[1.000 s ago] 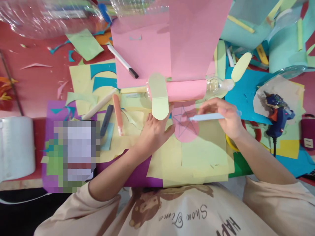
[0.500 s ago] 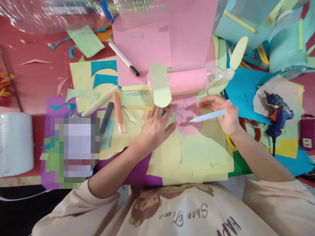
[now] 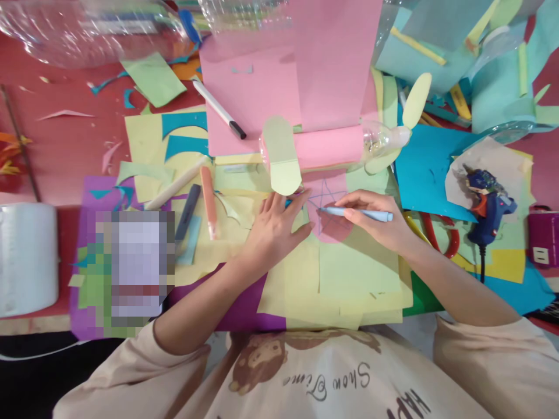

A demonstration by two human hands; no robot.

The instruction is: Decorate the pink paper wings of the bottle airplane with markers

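A pink paper piece (image 3: 334,233) with a rounded lower end bears a star in blue lines. My right hand (image 3: 375,218) pinches a light blue marker (image 3: 379,215), whose tip is at the star's left part. My left hand (image 3: 277,224) lies with fingers spread at the paper's left edge, something small and blue partly under its fingers. Just above lies a clear bottle (image 3: 378,137) wrapped in pink paper (image 3: 329,145), with a pale green rounded strip (image 3: 282,154) across its base and a pale green oval (image 3: 417,100) near its cap.
A blue glue gun (image 3: 491,212) rests at the right, beside red-handled scissors (image 3: 452,241). Left of my left hand lie an orange marker (image 3: 208,201), a dark marker (image 3: 188,212) and a blurred-out phone-like object (image 3: 138,262). Plastic bottles (image 3: 109,35) line the back.
My right hand has moved left and closed more around the marker. The marker's tip has shifted left and slightly up across the star. My left hand has stayed nearly in place.
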